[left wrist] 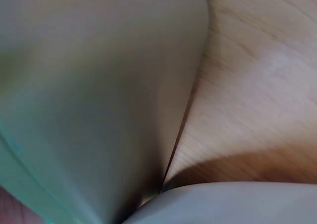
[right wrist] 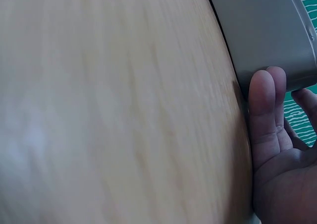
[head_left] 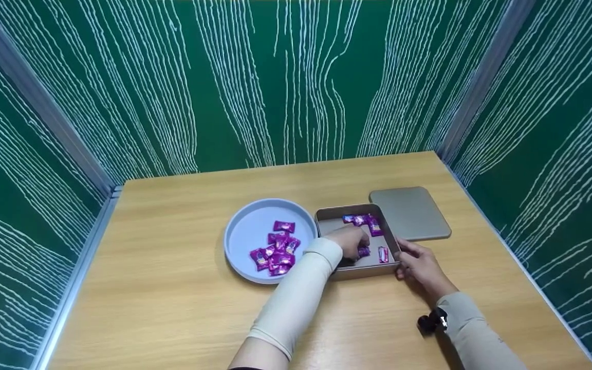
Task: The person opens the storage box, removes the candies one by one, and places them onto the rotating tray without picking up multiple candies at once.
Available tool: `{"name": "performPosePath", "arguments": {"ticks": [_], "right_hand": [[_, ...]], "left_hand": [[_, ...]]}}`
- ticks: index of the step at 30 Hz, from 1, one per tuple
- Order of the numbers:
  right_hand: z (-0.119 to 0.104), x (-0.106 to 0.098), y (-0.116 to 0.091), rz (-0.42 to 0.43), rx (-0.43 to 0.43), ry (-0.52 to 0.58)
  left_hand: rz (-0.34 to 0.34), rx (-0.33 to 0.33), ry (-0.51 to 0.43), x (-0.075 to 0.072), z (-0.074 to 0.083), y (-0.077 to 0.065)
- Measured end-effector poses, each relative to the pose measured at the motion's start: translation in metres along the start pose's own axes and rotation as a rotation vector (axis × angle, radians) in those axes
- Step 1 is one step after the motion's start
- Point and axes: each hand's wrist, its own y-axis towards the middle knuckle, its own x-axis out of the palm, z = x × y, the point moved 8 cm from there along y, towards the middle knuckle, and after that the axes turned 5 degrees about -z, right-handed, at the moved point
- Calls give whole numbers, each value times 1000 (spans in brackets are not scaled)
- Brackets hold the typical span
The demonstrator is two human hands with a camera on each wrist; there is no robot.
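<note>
An open rectangular metal tin [head_left: 363,274] stands on the table with several purple-wrapped candies [head_left: 374,226] inside. My left hand [head_left: 348,241] reaches down into it, fingers curled at a purple candy [head_left: 363,252] near the tin's front; the fingertips are partly hidden. With its fingers and thumb around the front right corner, my right hand [head_left: 420,267] holds the tin. In the right wrist view, two fingers [right wrist: 262,105] lie against the tin's wall [right wrist: 267,30]. Left of the tin, a round light-blue plate [head_left: 247,226] bears a heap of purple candies [head_left: 278,259].
Behind and right of the tin, a flat metal lid [head_left: 410,213] lies on the wooden table [head_left: 172,308]. The left wrist view shows mostly the tin's blurred wall [left wrist: 99,85] and a pale sleeve [left wrist: 237,204]. Green patterned walls [head_left: 296,103] surround the table's back and sides.
</note>
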Motion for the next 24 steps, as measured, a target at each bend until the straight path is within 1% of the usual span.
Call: {"name": "performPosePath", "arguments": {"ticks": [6, 10, 13, 16, 19, 24], "right_hand": [[-1, 1, 0, -3, -14, -5], [-2, 0, 1, 3, -27, -8], [-1, 0, 3, 5, -18, -15], [1, 0, 4, 0, -9, -31], [1, 0, 5, -7, -8, -31], [0, 0, 4, -18, -6, -19]], "left_hand": [[8, -18, -39, 0, -4, -2], [3, 13, -73, 0, -5, -2], [10, 28, -108, -4, -8, -3], [29, 34, -147, -10, -13, -6], [62, 30, -189, -20, -19, -12], [108, -6, -296, -38, -33, -27]]}}
